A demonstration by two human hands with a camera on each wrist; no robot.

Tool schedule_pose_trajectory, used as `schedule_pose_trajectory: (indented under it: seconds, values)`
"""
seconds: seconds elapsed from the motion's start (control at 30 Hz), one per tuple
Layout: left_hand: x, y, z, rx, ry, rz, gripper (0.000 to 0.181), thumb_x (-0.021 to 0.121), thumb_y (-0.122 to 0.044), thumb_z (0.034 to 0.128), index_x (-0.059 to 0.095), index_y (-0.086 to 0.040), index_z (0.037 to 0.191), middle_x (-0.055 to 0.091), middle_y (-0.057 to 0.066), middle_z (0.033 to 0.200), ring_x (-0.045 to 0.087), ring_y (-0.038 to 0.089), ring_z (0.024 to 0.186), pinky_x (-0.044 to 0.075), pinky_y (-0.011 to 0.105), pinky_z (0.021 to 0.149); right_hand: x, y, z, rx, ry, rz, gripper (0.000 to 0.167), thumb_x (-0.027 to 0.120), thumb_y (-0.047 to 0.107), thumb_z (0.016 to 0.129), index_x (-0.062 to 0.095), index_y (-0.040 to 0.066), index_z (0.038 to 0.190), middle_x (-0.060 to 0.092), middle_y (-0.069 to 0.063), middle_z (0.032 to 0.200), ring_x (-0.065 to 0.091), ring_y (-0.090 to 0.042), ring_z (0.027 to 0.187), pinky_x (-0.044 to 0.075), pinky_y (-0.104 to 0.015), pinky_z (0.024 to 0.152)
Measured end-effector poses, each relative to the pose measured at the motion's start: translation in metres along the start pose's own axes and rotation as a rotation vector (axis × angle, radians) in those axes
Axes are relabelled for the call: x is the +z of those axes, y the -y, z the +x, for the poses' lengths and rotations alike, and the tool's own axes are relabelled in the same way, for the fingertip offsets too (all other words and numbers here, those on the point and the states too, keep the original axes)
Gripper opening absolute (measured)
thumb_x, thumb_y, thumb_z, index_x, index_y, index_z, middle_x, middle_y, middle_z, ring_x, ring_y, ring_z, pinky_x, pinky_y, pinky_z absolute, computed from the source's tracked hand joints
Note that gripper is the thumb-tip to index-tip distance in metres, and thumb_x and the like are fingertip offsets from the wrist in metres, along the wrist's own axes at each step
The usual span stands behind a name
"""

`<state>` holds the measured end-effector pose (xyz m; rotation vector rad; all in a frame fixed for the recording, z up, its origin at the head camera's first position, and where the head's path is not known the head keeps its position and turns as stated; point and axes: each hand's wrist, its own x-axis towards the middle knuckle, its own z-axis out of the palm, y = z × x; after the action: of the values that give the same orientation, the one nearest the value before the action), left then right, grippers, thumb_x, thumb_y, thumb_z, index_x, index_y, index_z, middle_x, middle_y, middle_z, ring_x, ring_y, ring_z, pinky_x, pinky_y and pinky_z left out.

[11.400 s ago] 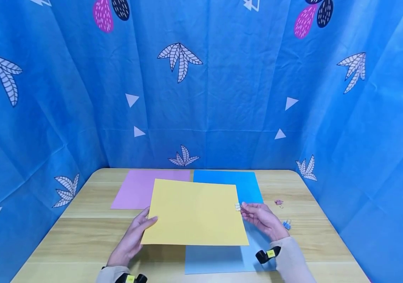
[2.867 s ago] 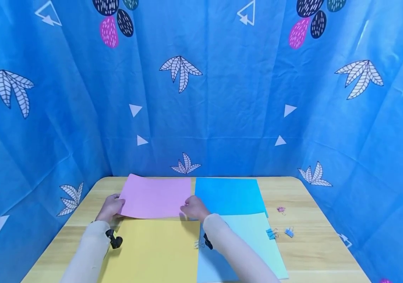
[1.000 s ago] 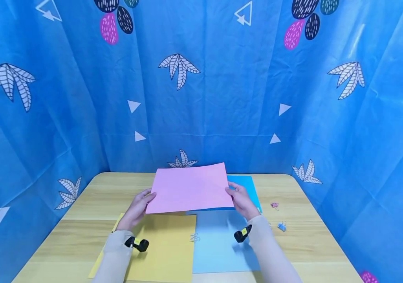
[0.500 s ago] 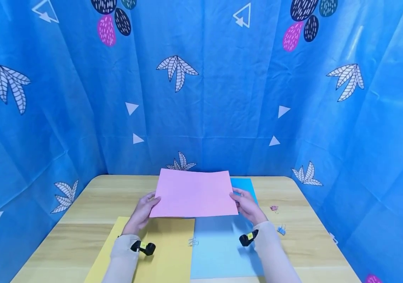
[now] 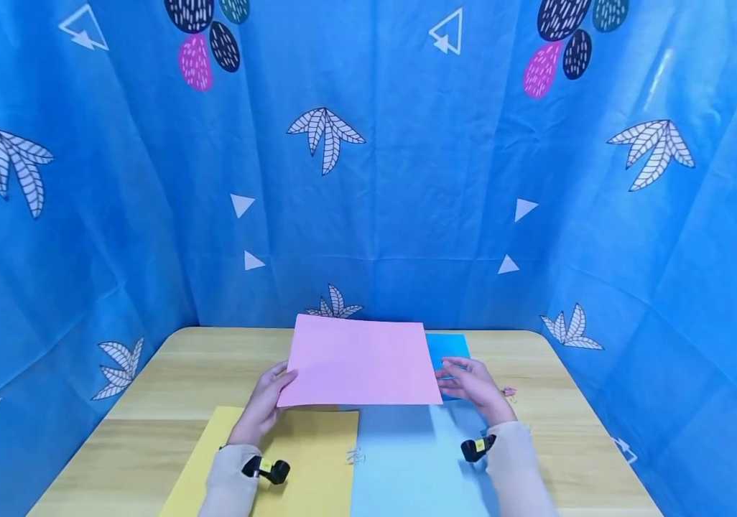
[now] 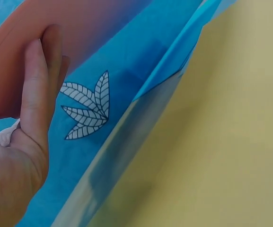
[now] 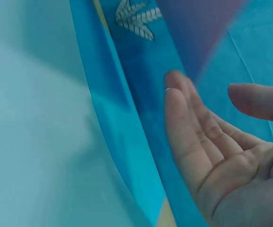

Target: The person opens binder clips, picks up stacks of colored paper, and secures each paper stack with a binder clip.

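A pink sheet of paper [image 5: 358, 362] is held up above the table, its surface tilted toward me. My left hand [image 5: 263, 406] pinches its left edge, thumb on top; the left wrist view shows the fingers [image 6: 34, 90] lying against the underside. Beside the right edge is my right hand [image 5: 475, 388], fingers extended and thumb apart. In the right wrist view nothing lies between that thumb and the fingers [image 7: 181, 118], and the pink sheet [image 7: 198, 33] passes just beyond the fingertips.
A yellow sheet [image 5: 297, 467] lies at the left front, with a silver binder clip [image 5: 355, 456] at its right edge. Beside it is a light blue sheet [image 5: 414, 467]; behind that, a darker blue one [image 5: 449, 348]. A pink binder clip [image 5: 508, 392] sits to the right.
Earlier the pink sheet was lifted from the back left and carried toward the middle in both hands. Since half a second ago, my right hand has let go of its right edge and moved slightly right.
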<state>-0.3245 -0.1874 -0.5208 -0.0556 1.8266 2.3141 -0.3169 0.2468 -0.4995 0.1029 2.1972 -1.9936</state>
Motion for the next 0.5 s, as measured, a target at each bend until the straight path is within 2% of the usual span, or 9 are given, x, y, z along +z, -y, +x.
schedule_pose_trajectory:
  seconds: [0.13, 0.3, 0.37, 0.5]
  values:
    - [-0.007, 0.003, -0.004, 0.005, -0.008, -0.023, 0.060, 0.050, -0.018, 0.1090, 0.026, -0.001, 0.161, 0.076, -0.005, 0.097, 0.077, 0.007, 0.083, 0.064, 0.021, 0.078, -0.017, 0.002, -0.007, -0.016, -0.043, -0.130, 0.054, 0.053, 0.028, 0.109, 0.045, -0.006, 0.150, 0.071, -0.024, 0.123, 0.074, -0.025, 0.102, 0.065, -0.038, 0.091]
    - [-0.012, 0.001, -0.003, 0.015, 0.018, -0.063, 0.061, 0.051, -0.020, 0.1091, 0.024, -0.001, 0.161, 0.076, -0.006, 0.096, 0.076, 0.006, 0.081, 0.064, 0.021, 0.075, -0.052, 0.005, -0.022, -0.027, -0.220, -0.330, 0.051, 0.050, 0.028, 0.109, 0.051, -0.008, 0.145, 0.072, -0.026, 0.114, 0.071, -0.029, 0.095, 0.063, -0.035, 0.078]
    - [-0.014, 0.001, -0.002, 0.013, 0.018, -0.079, 0.060, 0.050, -0.019, 0.1094, 0.024, 0.000, 0.161, 0.076, -0.007, 0.095, 0.076, 0.006, 0.080, 0.064, 0.021, 0.075, -0.066, 0.004, -0.029, -0.007, -0.273, -0.423, 0.052, 0.049, 0.031, 0.109, 0.051, -0.008, 0.144, 0.073, -0.025, 0.111, 0.071, -0.032, 0.096, 0.060, -0.034, 0.075]
    - [-0.016, 0.001, -0.002, 0.020, 0.023, -0.077, 0.061, 0.049, -0.018, 0.1098, 0.021, 0.001, 0.161, 0.075, -0.007, 0.098, 0.076, 0.007, 0.084, 0.064, 0.021, 0.078, -0.086, 0.000, -0.041, 0.060, -0.303, -0.559, 0.061, 0.048, 0.037, 0.109, 0.046, -0.011, 0.146, 0.073, -0.026, 0.115, 0.070, -0.034, 0.099, 0.057, -0.035, 0.072]
